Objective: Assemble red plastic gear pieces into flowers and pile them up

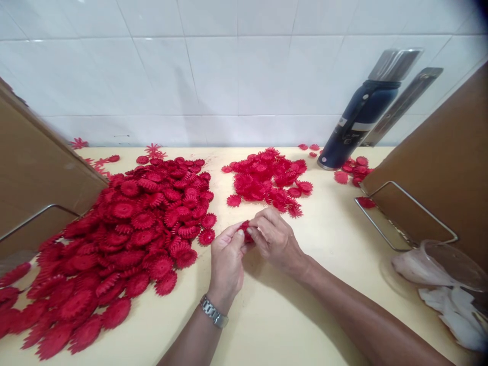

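My left hand pinches a small red toothed disc, shaped like a flower, above the table. The fingers of my right hand are closed on the same disc from the right, partly covering it. To the left spreads a large heap of red toothed discs, many of them stacked together. Behind my hands lies a smaller pile of red discs. A metal watch is on my left wrist.
A dark blue flask stands at the back right before a white tiled wall. Brown panels flank the table on both sides. A metal wire frame, a clear plastic cup and crumpled white tissue are at right.
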A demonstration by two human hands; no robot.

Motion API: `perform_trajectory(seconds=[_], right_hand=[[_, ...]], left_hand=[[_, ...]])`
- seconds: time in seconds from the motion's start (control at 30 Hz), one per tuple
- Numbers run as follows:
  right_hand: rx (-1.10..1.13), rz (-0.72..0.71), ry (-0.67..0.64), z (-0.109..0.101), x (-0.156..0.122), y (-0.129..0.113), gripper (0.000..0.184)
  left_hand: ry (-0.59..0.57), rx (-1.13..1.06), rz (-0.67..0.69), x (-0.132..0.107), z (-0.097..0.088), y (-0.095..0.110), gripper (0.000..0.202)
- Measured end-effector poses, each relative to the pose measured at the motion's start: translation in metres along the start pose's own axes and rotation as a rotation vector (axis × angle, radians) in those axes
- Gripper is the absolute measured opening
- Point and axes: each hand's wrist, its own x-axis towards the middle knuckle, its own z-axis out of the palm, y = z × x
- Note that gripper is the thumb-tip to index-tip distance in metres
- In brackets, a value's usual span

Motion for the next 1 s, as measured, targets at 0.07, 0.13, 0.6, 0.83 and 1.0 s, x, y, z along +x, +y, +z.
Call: perform_trajectory(seconds=[0.07, 0.13, 0.6, 0.83, 1.0], right_hand=[[0.049, 0.022, 0.019, 0.0003, -0.0003, -0.0002, 0.014], [0.123, 0.065, 0.023, -0.0003, -0.0001, -0.0005, 0.013], [0.336, 0.19, -0.059, -0.0049, 0.0019, 0.0002, 0.004], [0.521, 0.368, -0.034, -0.0055, 0.0024, 0.0014, 0.012], [0.455, 0.391, 0.045, -0.0023, 0.0018, 0.0013, 0.013]], left_hand=[[0.006, 0.019, 0.005, 0.0001, -0.0003, -0.0015, 0.018], [0.014, 0.051, 0.02, -0.0003, -0.0001, -0.0023, 0.018], [0.047, 0.39, 0.226, 0.0014, -0.009, -0.0097, 0.023], [0.059, 0.372, 0.225, 0.0006, -0.0087, -0.0099, 0.021], [0.049, 0.23, 0.144, -0.001, -0.0048, -0.0072, 0.018]])
